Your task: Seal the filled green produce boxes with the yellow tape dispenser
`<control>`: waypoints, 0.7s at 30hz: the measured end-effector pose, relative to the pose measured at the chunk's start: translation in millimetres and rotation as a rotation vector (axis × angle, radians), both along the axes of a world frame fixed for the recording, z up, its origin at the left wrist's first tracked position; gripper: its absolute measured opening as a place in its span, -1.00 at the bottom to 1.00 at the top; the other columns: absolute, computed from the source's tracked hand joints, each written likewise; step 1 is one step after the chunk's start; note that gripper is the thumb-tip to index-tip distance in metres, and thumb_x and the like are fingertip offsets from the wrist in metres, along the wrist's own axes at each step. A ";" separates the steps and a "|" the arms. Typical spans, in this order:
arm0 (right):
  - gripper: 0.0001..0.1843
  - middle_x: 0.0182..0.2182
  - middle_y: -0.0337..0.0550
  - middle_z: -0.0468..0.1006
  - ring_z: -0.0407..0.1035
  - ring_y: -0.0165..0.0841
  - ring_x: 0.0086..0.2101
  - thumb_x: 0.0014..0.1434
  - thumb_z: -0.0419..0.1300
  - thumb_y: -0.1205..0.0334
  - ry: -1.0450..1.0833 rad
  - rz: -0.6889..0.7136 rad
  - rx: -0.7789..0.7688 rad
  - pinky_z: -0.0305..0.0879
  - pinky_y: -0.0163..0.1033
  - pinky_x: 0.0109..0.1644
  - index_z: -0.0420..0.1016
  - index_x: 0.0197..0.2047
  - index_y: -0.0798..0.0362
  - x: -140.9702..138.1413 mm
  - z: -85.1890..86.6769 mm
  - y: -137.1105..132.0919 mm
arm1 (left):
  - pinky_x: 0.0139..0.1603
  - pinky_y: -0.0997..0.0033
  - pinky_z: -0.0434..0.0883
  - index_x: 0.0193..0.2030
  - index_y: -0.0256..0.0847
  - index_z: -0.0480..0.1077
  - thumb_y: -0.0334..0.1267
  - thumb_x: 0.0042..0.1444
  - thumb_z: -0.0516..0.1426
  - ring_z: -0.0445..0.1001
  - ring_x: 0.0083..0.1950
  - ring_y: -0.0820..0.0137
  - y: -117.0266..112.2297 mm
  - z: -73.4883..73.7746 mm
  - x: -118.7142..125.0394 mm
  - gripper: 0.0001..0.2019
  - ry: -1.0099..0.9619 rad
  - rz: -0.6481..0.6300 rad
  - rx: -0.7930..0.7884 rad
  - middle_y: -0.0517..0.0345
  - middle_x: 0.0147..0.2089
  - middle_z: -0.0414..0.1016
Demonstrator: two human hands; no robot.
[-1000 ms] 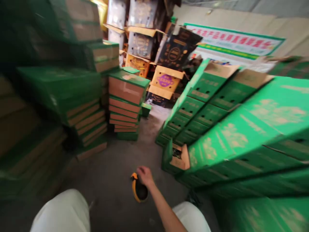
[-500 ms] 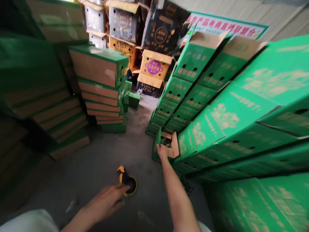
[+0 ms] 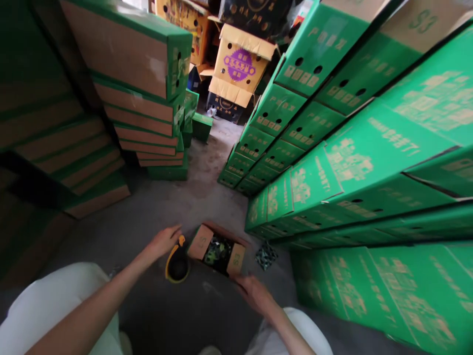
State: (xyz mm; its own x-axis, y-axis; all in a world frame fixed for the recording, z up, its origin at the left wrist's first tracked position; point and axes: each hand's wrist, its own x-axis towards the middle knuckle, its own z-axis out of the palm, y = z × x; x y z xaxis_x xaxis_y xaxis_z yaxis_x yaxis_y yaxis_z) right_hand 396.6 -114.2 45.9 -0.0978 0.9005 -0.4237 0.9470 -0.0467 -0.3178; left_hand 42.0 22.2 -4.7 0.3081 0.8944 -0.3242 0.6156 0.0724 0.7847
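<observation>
A small open carton (image 3: 199, 242) stands on the floor before me, its end flaps folded out and marked S3. Dark, glossy packing with some green lies inside. My right hand (image 3: 255, 292) is closed on the carton's near right edge. Just left of the carton is a black and yellow tape dispenser (image 3: 177, 267) with an orange tip. Beside that tip, my left hand (image 3: 164, 241) reaches forward with fingers stretched out, holding nothing that I can make out.
Green cartons (image 3: 318, 177) are stacked high along the right. More green and brown cartons (image 3: 136, 74) rise at the left. Between them a strip of concrete floor (image 3: 218, 148) leads to a yellow box (image 3: 242, 64). A dark patterned piece (image 3: 266, 256) lies right of the open carton.
The open carton has come from the foot of the right stack to the floor before me, and turned. My left hand has moved off the tape dispenser's round part. The view has tilted down.
</observation>
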 end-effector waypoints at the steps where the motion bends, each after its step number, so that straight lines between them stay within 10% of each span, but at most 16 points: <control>1: -0.72 -0.20 -0.15 0.65 0.52 -0.20 -0.14 0.21 0.17 0.11 0.017 0.029 -0.034 0.36 -0.25 -0.04 0.59 -0.04 -0.13 -0.2 5.2 -10.7 | 0.25 0.24 0.26 0.16 -0.29 0.43 -0.15 0.24 -0.05 0.36 0.27 0.16 0.9 -8.2 4.5 -0.54 0.006 -0.003 -0.025 -0.11 0.24 0.40; 8: -0.67 -0.14 -0.01 0.60 0.49 -0.22 -0.13 0.36 -0.03 0.13 0.189 -0.004 0.166 0.33 -0.18 0.00 0.53 -0.04 0.00 -121.6 13.5 -23.5 | 0.24 0.29 0.27 0.13 -0.27 0.45 -0.30 0.16 0.01 0.39 0.24 0.22 10.5 -21.8 13.0 -0.58 0.034 0.014 -0.098 -0.06 0.20 0.45; 11: -0.67 -0.30 -0.07 0.63 0.53 -0.23 -0.24 0.33 0.03 0.06 0.360 0.061 -0.171 0.34 -0.26 -0.18 0.58 -0.23 0.00 -211.8 -29.8 -25.4 | 0.26 0.28 0.26 0.15 -0.28 0.43 -0.26 0.19 0.02 0.38 0.25 0.24 24.7 -6.9 2.9 -0.58 -0.005 0.127 -0.029 -0.08 0.22 0.42; 14: -0.61 -0.19 0.08 0.62 0.51 -0.09 -0.15 0.21 0.17 -0.04 0.215 -0.176 -0.384 0.34 -0.19 -0.15 0.57 -0.13 0.11 -281.5 -87.2 -20.2 | 0.23 0.30 0.31 0.16 -0.27 0.43 -0.22 0.21 0.02 0.42 0.21 0.25 28.5 10.1 -2.3 -0.59 -0.076 0.157 0.005 -0.06 0.19 0.46; 17: -0.38 -0.01 0.24 0.53 0.42 0.04 -0.02 0.20 0.13 -0.16 0.059 -0.391 -0.319 0.27 0.04 0.04 0.44 0.09 0.19 -321.4 -129.9 -15.0 | 0.19 0.32 0.35 0.18 -0.22 0.41 -0.16 0.23 0.03 0.46 0.16 0.28 21.1 24.9 -2.8 -0.58 -0.160 0.130 0.012 -0.01 0.16 0.49; 21: -0.44 0.12 0.31 0.39 0.27 0.11 0.12 0.23 0.11 0.00 -0.004 -0.534 -0.211 0.08 0.24 0.16 0.35 0.17 0.21 -342.2 -145.9 -17.6 | 0.19 0.30 0.35 0.19 -0.20 0.40 -0.10 0.22 0.05 0.45 0.17 0.26 12.3 36.2 -7.0 -0.56 -0.215 0.090 0.033 0.02 0.19 0.46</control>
